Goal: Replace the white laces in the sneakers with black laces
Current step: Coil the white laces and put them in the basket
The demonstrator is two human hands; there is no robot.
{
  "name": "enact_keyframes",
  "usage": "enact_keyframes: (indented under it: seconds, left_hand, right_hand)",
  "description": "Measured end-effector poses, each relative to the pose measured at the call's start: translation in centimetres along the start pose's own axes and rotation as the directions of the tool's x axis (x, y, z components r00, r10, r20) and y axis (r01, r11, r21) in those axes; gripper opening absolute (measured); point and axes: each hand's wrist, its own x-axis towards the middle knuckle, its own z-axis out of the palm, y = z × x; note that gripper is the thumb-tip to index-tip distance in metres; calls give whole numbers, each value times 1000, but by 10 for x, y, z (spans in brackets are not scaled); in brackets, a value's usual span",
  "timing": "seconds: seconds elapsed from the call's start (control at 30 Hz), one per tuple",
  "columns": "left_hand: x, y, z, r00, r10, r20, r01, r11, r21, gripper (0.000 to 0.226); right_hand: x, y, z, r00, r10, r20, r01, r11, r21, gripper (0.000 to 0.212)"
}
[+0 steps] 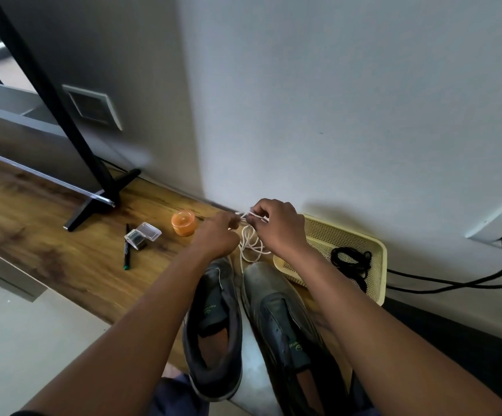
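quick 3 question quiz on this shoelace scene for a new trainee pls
1. True or false: the coiled black laces lie in the pale yellow perforated plastic basket.
2. What do the left hand and right hand pinch between them?
A. the green-tipped black pen
B. the white lace
C. the small orange jar
3. Fill in: the two dark grey sneakers stand on the wooden table with no ____ threaded in them.

Key: 1 true; 2 B; 3 laces
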Motion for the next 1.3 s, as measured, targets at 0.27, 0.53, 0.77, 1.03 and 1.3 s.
enact_keyframes:
  seconds: [0.27,0.53,0.77,1.03,1.3]
  left_hand:
    - [4,-11,2,998,-3,-55,8,997,75,42]
    - [-3,-7,2,993,65,-100,-53,992,118,45]
    - [-20,6,1,977,185,-102,-164,969,185,43]
    - [-29,5,1,974,203,-97,-181,964,193,41]
    - [-31,2,-5,968,169,-184,-150,982,112,43]
  right_hand:
    - [-2,8,0,996,60,72,-47,984,-170,20]
    - [-5,-1,-15,990,9,142,11,991,-133,20]
    - [-13,-1,-47,988,-28,153,35,998,-44,20]
    - [-25,13,-76,997,10,79,-1,994,-112,20]
    - [-21,-14,-27,971,-56,231,163,866,-474,29]
